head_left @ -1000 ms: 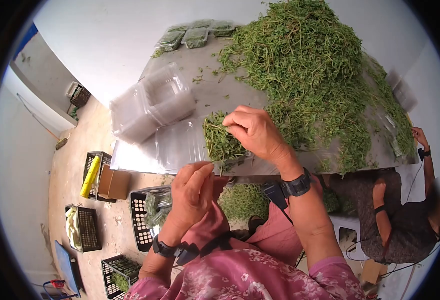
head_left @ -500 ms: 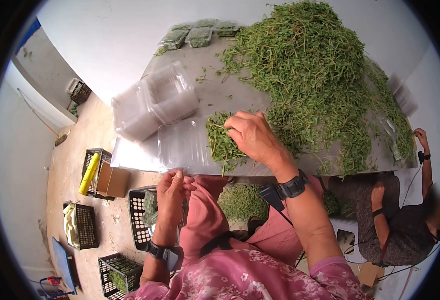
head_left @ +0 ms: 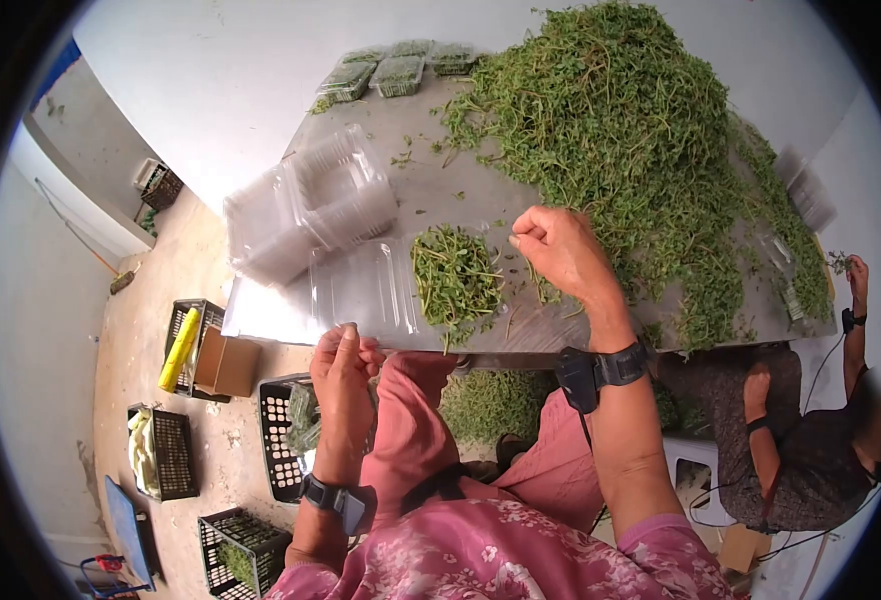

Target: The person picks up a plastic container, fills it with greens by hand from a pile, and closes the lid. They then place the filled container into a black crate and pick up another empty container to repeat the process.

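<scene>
An open clear plastic clamshell box [head_left: 363,295] lies at the table's near edge, its lid half to the left. Leafy green stems [head_left: 456,283] fill its right half. My left hand [head_left: 343,360] is at the lid's near edge, thumb pressed against curled fingers; what they grip, if anything, is hidden. To the right of the filled half, my right hand [head_left: 566,250] hovers over the table with thumb and fingertips pinched together. I cannot tell whether a small stem is between them. A few loose sprigs lie below this hand.
A big heap of greens [head_left: 611,130] covers the table's right side. Stacked empty clamshells [head_left: 311,195] stand left, filled boxes [head_left: 399,74] at the back. Crates [head_left: 286,440] sit on the floor. At right, a seated person [head_left: 811,450] holds a sprig.
My right hand has lifted off the greens in the box and moved right, uncovering them. My left hand has shifted slightly up. The other person's raised hand now shows a sprig.
</scene>
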`<state>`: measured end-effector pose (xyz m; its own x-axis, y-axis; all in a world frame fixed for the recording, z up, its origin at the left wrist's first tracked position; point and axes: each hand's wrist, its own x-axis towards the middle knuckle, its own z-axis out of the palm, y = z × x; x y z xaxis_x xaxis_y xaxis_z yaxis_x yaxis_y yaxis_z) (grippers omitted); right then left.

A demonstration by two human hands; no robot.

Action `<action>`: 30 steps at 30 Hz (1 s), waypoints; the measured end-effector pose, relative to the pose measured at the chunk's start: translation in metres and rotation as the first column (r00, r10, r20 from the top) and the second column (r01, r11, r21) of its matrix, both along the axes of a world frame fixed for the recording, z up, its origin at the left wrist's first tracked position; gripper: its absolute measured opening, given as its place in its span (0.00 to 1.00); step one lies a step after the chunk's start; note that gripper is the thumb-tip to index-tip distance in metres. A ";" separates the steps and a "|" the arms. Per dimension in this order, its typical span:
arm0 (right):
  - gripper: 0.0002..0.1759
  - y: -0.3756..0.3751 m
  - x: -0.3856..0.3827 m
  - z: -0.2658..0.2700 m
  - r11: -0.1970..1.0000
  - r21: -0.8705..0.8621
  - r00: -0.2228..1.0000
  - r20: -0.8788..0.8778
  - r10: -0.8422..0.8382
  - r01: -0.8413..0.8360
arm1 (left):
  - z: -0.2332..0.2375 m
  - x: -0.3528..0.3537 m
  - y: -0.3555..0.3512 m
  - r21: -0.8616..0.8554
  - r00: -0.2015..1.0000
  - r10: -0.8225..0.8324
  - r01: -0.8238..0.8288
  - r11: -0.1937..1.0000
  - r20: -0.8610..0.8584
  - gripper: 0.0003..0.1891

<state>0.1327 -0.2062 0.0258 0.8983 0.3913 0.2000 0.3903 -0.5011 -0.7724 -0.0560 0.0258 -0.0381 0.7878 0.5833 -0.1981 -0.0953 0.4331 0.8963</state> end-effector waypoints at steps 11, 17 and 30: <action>0.04 0.016 -0.011 -0.016 0.973 -0.136 0.974 0.099 0.203 -0.189 | 0.019 0.000 -0.024 0.518 0.996 0.064 -0.085 0.851 0.059 0.09; 0.03 0.033 -0.021 -0.025 0.971 -0.206 0.947 0.268 0.176 -0.123 | 0.036 0.013 -0.037 0.923 0.993 0.031 -0.116 0.366 0.112 0.14; 0.14 0.013 -0.001 -0.018 0.966 0.104 0.959 -0.133 0.250 -0.237 | 0.038 0.041 -0.064 0.991 0.991 -0.133 0.004 -0.133 -0.021 0.23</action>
